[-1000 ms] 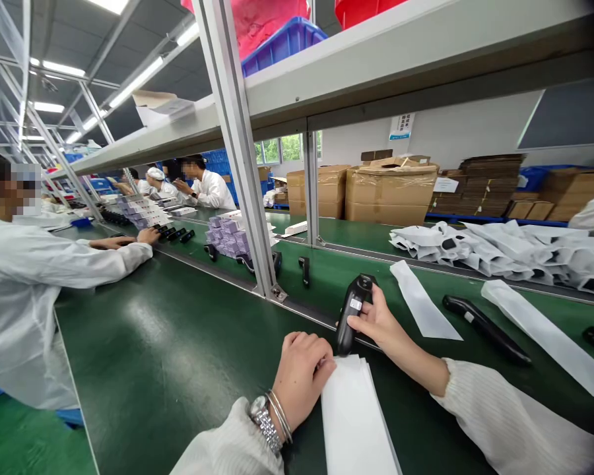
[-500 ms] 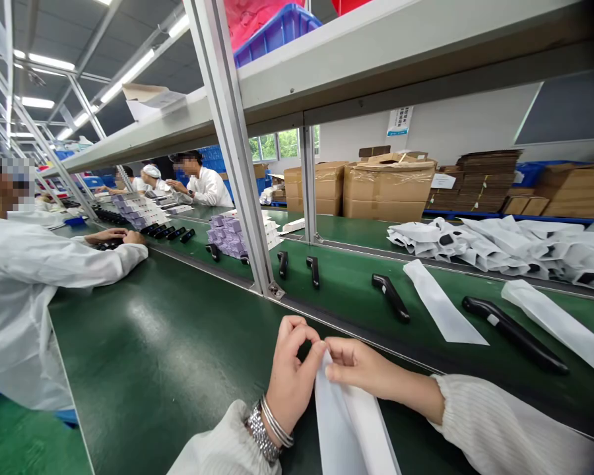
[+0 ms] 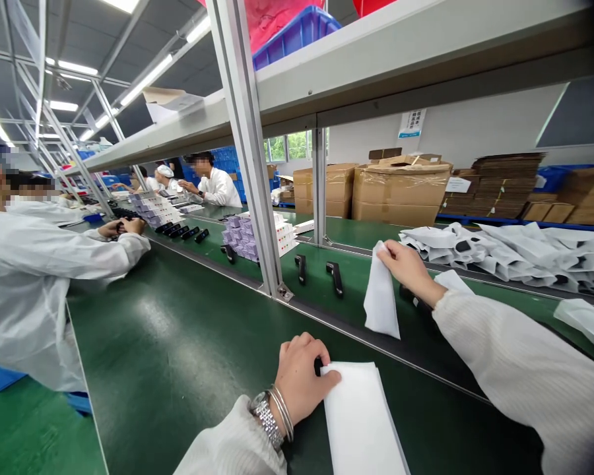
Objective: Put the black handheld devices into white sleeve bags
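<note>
With thumb and fingers, my left hand [image 3: 304, 379] pinches the top corner of a stack of white sleeves [image 3: 361, 422] on the green bench near me. My right hand [image 3: 410, 264] is raised over the belt, gripping one white sleeve [image 3: 382, 300] by its upper end; the sleeve hangs down. Partly hidden behind my right wrist lies a black handheld device [image 3: 410, 295]. Farther left on the belt are two more black devices, one [image 3: 335, 278] nearer and another [image 3: 301, 268] beside the post. Another white sleeve [image 3: 454, 282] shows past my right forearm.
A metal post [image 3: 250, 152] rises from the bench edge to an overhead shelf [image 3: 376, 72]. Wrapped white sleeves [image 3: 515, 254] are heaped at the far right. Purple-and-white boxes [image 3: 242, 237] stand stacked beyond the post. A co-worker in white [image 3: 34, 284] sits at the left.
My right hand has left the stack and moved up and right over the belt, carrying one white sleeve. My left hand stays at the stack's corner. The view has turned slightly left.
</note>
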`<state>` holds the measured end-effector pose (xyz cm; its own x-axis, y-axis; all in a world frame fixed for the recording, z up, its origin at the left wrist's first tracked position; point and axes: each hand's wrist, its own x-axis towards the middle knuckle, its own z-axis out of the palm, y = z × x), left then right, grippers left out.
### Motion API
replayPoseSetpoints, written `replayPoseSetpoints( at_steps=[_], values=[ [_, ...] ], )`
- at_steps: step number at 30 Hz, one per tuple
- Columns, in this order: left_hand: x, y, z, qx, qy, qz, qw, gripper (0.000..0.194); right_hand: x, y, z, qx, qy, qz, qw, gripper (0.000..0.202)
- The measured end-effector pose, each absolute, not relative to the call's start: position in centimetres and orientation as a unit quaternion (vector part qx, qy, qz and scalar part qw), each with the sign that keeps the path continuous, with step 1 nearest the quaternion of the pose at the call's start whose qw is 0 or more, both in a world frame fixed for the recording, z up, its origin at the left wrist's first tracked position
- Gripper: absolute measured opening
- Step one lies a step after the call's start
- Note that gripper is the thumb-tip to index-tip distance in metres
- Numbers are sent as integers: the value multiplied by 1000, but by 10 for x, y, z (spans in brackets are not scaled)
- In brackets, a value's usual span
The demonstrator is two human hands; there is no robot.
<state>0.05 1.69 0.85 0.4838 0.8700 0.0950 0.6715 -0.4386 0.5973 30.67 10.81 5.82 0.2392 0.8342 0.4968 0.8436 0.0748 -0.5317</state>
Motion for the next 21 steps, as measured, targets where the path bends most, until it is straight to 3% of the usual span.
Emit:
replayPoseSetpoints(
  at_steps=[2,10,17,21],
  values=[
    [2,16,8,827,455,205,258,8,305,121,58,-695,-617,-28,367,13],
    [6,13,10,840,441,245,199,20,197,170,22,-660,-702,65,260,53],
    [4,15,-3,849,417,277,167,18,168,192,-7,-699,-635,144,296,23],
    [3,16,-12,844,397,308,188,16,184,172,-6,-702,-579,238,339,32]
  ],
)
